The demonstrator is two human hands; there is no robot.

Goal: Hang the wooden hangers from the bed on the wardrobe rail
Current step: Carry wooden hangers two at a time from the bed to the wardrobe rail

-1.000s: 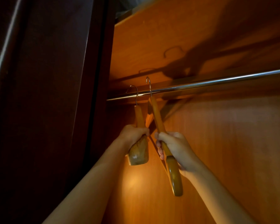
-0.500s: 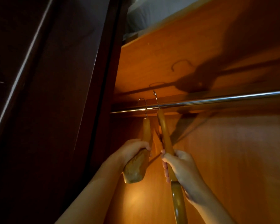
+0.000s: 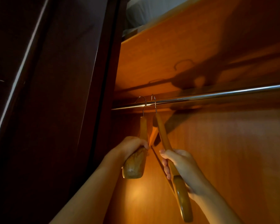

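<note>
At the far left we see the dark wardrobe door (image 3: 58,110), its edge running up to the orange wooden interior. Moving right, our left hand (image 3: 129,148) is closed around the broad shoulder end of the left hanger (image 3: 134,164), fingers wrapped over the top of it. That hanger rises straight up from the hand, and its metal hook (image 3: 142,103) curves over the chrome wardrobe rail (image 3: 217,96) close to the rail's left end.

Just beside it, the right hanger (image 3: 164,139) slants from its hook (image 3: 154,101), which also sits over the rail, down and to the right. Our right hand (image 3: 183,167) is closed around the middle of that hanger's arm, thumb on top and fingers curled underneath, with the rounded lower end sticking out below the hand. The two hooks are near each other on the rail but apart; we cannot tell whether the wooden bodies touch where they cross between the hands.

Above the rail is the underside of a shelf (image 3: 168,62), with the hangers' shadows on it, and pale fabric (image 3: 145,10) lies on top.
</note>
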